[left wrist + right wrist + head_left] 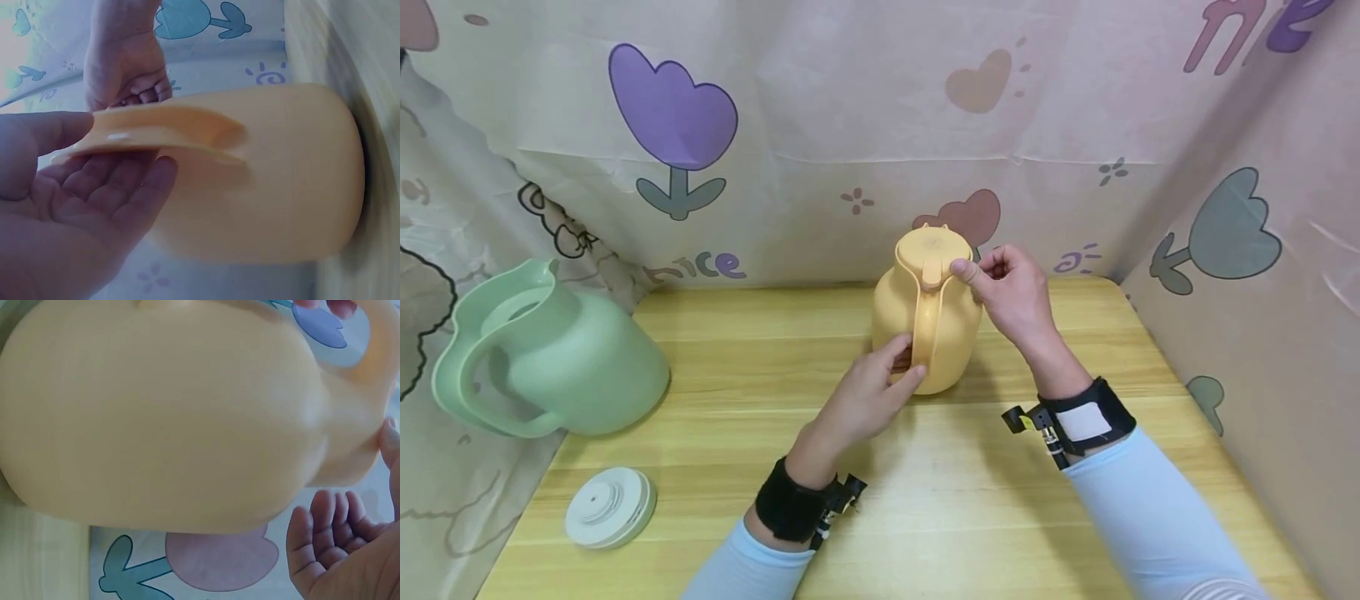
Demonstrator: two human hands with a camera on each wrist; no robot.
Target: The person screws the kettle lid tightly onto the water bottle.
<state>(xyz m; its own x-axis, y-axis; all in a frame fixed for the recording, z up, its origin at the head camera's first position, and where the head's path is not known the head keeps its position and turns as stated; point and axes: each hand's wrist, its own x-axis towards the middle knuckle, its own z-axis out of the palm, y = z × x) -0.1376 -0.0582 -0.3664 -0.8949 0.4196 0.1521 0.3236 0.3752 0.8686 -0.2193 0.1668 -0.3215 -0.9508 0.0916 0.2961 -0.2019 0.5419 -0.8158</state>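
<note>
A yellow thermos jug (958, 337) stands upright on the table, its round lid (934, 242) on top and its handle (927, 329) facing me. My left hand (867, 392) holds the handle, thumb on one side and fingers curled behind the other, as the left wrist view shows. At the neck, the thumb of my right hand (1018, 296) touches the jug beside the lid. In the right wrist view the other right fingers (323, 528) are loosely bent and apart from the jug body (162, 419).
A green jug (587, 358) without a lid stands at the table's left edge. In front of it lies a white round stopper (608, 507). Patterned curtain (820, 100) encloses the wooden table (760, 342) at the back and sides.
</note>
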